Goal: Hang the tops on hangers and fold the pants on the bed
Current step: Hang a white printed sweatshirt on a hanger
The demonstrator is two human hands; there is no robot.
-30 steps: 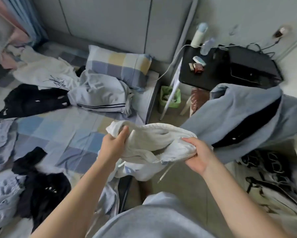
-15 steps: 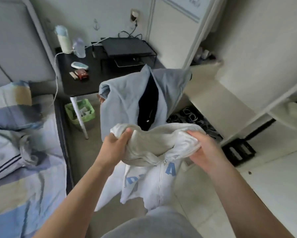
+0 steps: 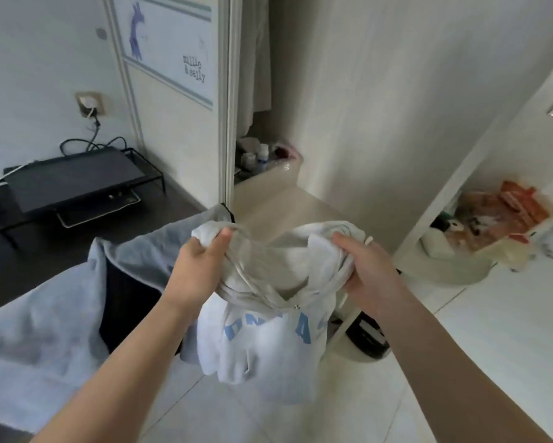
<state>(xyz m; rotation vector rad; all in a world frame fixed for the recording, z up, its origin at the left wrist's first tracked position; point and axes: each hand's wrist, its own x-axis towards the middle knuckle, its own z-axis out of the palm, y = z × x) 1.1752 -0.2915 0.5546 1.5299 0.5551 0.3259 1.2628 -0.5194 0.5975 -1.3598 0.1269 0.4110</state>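
I hold a white zip hoodie (image 3: 262, 340) with light blue letters in front of me, hanging by its hood and collar. My left hand (image 3: 201, 263) grips the left side of the hood. My right hand (image 3: 369, 273) grips the right side, with a drawstring poking up beside it. The hoodie's body dangles above the pale tiled floor. No hanger is in view.
A grey-blue garment (image 3: 61, 318) with a dark lining drapes over something at the lower left. Behind it stands a black table (image 3: 45, 247) with a monitor riser (image 3: 77, 180). An open wardrobe (image 3: 268, 174) is straight ahead. White shelves (image 3: 479, 251) with bags stand at the right.
The view has swung right, away from the bed toward the wardrobe. Both hands keep their grip on the hoodie, which now hangs lower and more spread.
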